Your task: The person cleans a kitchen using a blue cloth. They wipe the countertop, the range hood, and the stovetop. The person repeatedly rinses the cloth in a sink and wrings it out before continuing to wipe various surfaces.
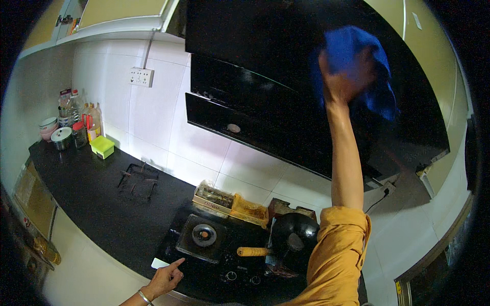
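Observation:
My right hand (347, 76), blurred by motion, presses a blue cloth (352, 46) against the glossy black front of the range hood (255, 30). The fingers are partly lost in the blur. Low at the counter's front edge, my left hand (166, 279) rests near the gas stove's corner with its index finger stretched out and no object visible in its grasp. A small flat white thing (159, 263) lies just beyond it. The black gas stove (224, 255) has one bare burner (204, 235) on its left and a black wok (295, 242) with a wooden handle on its right.
Behind the stove stand an open box (212, 201) and a yellow-brown tray (250, 210). A pan support (138, 181) lies on the dark counter (97, 188). Bottles (93, 120), a lidded pot (62, 137) and a lime-green container (102, 147) fill the far left corner.

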Demonstrator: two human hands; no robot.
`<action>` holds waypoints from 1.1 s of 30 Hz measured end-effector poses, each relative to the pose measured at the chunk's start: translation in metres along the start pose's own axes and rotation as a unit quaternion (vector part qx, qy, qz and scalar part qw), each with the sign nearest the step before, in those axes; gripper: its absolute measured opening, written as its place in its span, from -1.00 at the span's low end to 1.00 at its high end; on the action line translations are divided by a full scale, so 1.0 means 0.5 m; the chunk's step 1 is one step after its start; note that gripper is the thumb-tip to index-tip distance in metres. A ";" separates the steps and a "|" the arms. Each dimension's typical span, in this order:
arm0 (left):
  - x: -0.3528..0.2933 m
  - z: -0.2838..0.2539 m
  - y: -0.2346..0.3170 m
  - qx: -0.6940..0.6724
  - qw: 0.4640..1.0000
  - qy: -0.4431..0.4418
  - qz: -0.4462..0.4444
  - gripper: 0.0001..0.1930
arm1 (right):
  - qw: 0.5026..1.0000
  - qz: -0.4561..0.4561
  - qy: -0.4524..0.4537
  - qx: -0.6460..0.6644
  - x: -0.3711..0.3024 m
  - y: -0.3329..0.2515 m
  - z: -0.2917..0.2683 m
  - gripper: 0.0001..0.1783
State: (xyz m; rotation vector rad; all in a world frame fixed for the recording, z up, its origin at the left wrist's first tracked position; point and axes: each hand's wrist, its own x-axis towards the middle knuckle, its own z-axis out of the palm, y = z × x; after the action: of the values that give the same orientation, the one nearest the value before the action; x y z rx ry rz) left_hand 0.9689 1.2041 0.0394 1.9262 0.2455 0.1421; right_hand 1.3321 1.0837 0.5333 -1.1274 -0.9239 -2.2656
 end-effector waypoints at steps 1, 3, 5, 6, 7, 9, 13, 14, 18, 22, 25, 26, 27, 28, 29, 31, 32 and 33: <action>0.001 -0.007 0.013 0.026 1.000 0.001 0.007 -0.43 | 0.998 -0.018 -0.031 -0.042 0.010 -0.037 0.017 -0.20; 0.003 -0.011 0.005 0.028 0.999 0.009 0.019 -0.43 | 0.978 -0.070 -0.109 -0.164 0.034 -0.114 0.044 -0.21; 0.006 -0.019 0.001 0.030 0.999 0.026 0.035 -0.43 | 0.979 -0.076 -0.119 -0.145 0.073 -0.194 0.064 -0.30; 0.011 -0.017 -0.008 0.024 0.998 0.029 0.042 -0.43 | 0.993 -0.056 -0.091 -0.049 0.076 -0.229 0.074 -0.40; 0.015 -0.015 -0.016 0.019 0.998 0.034 0.048 -0.42 | 0.993 -0.075 -0.087 0.024 0.075 -0.256 0.101 -0.41; 0.022 -0.008 -0.025 0.007 0.998 0.038 0.041 -0.43 | 0.985 -0.126 -0.069 0.093 0.065 -0.305 0.136 -0.48; 0.015 0.000 -0.002 -0.005 0.998 0.061 0.014 -0.43 | 0.940 -0.198 -0.156 0.231 -0.055 -0.389 0.244 -0.37; 0.012 0.006 0.000 -0.003 0.998 0.061 0.004 -0.43 | 0.938 -0.180 -0.137 0.263 -0.075 -0.403 0.243 -0.38; 0.003 0.032 -0.011 -0.010 0.997 0.077 -0.009 -0.45 | 0.933 -0.119 -0.219 0.258 -0.151 -0.426 0.357 -0.44; -0.010 0.063 0.036 0.064 0.994 0.090 0.006 -0.47 | 0.844 0.084 -0.331 0.415 -0.111 -0.364 0.207 -0.55; -0.009 0.099 0.036 0.030 0.997 0.069 0.008 -0.45 | 0.874 0.019 -0.332 0.353 -0.169 -0.258 0.204 -0.62; -0.011 0.107 0.040 0.031 0.997 0.063 0.005 -0.45 | 0.885 -0.024 -0.364 0.290 -0.175 -0.225 0.186 -0.63; -0.014 0.114 0.044 0.035 0.998 0.058 0.001 -0.45 | 0.890 -0.069 -0.388 0.229 -0.179 -0.191 0.167 -0.64; -0.004 0.135 0.049 0.027 0.999 0.044 0.013 -0.45 | 0.903 -0.163 -0.381 0.113 -0.225 -0.116 0.194 -0.65; -0.003 0.145 0.048 0.026 0.999 0.042 0.014 -0.45 | 0.911 -0.188 -0.355 0.093 -0.231 -0.080 0.172 -0.67; -0.001 0.164 0.052 0.014 0.999 0.038 -0.015 -0.45 | 0.932 -0.173 -0.287 0.136 -0.205 -0.019 0.060 -0.68; 0.004 0.180 0.068 0.021 0.999 0.030 -0.008 -0.45 | 0.933 -0.179 -0.284 0.127 -0.199 0.031 0.009 -0.65; 0.005 0.195 0.087 0.027 0.999 0.019 -0.001 -0.45 | 0.934 -0.187 -0.282 0.117 -0.193 0.082 -0.041 -0.60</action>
State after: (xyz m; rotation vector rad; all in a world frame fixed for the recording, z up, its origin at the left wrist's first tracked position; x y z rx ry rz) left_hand 0.9967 1.1012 0.0448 1.9771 0.2796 0.1719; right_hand 1.4025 1.0498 0.4602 -1.6375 -1.7099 -2.0414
